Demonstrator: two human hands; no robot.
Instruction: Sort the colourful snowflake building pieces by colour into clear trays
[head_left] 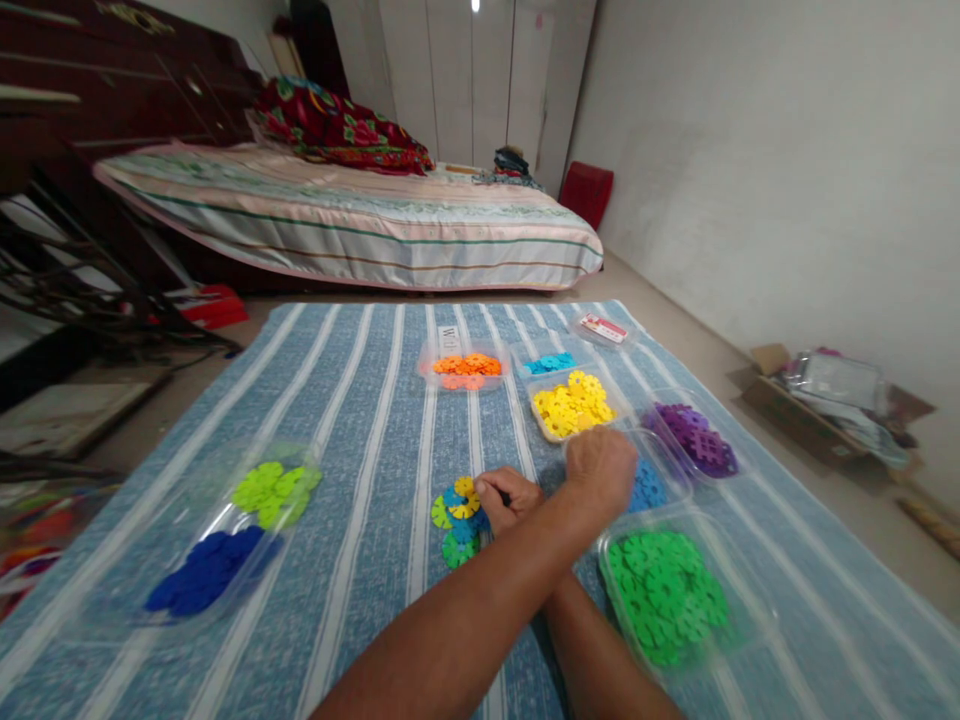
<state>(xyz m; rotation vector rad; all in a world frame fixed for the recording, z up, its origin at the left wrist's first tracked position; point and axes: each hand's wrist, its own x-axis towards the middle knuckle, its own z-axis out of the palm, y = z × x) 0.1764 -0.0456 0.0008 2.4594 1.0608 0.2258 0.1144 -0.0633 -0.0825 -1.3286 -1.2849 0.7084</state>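
My forearms cross, the left one over the right. My right hand [511,497] is closed on a cluster of joined plastic snowflake discs [461,525] in yellow, blue and green, low over the cloth. My left hand [601,466] reaches to the right, curled with the back of the hand up. It is over the near edge of the tub of yellow discs [574,403] and the left part of the tub of blue discs [648,486]. Its fingertips are hidden, so whatever they grip does not show. Nearer me is a tub of green discs [667,597].
Purple discs [694,438], light blue discs [550,362] and orange discs [469,368] sit in clear tubs. At left, a clear tub holds lime discs [276,492] and dark blue discs [214,570]. A lid [604,328] lies at the far right of the striped cloth [360,440].
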